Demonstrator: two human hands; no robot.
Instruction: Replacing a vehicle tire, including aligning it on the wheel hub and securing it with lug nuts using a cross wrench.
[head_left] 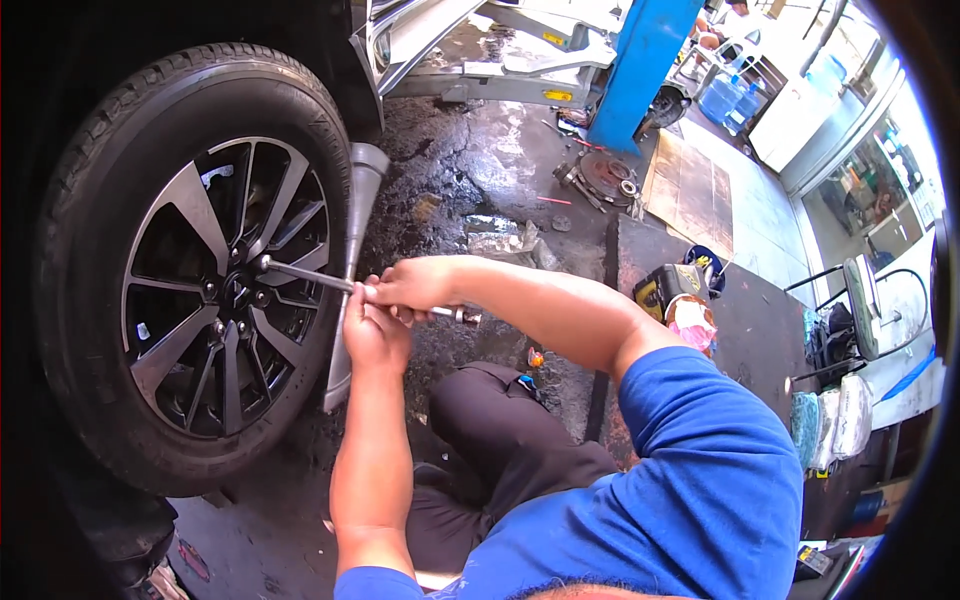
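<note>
A black tyre on a black-and-silver alloy wheel [187, 215] stands upright at my left. A long metal lug wrench [310, 277] runs from the wheel's hub area out to the right. Its left end meets a lug nut near the centre cap. My left hand [376, 335] is closed round the bar from below. Just to its right and above, my right hand [415, 284] grips the same bar from over the top, the two hands touching. The bar's other end sticks out past my right hand, above my bent knee.
A tapered grey metal piece [357, 220] stands behind the wheel's right edge. Wet stains and plastic film [505, 240] mark the floor. Further off are a brake disc assembly [608, 178], a blue lift post [645, 75] and cardboard [690, 195]. A black-and-yellow container [668, 288] stands right.
</note>
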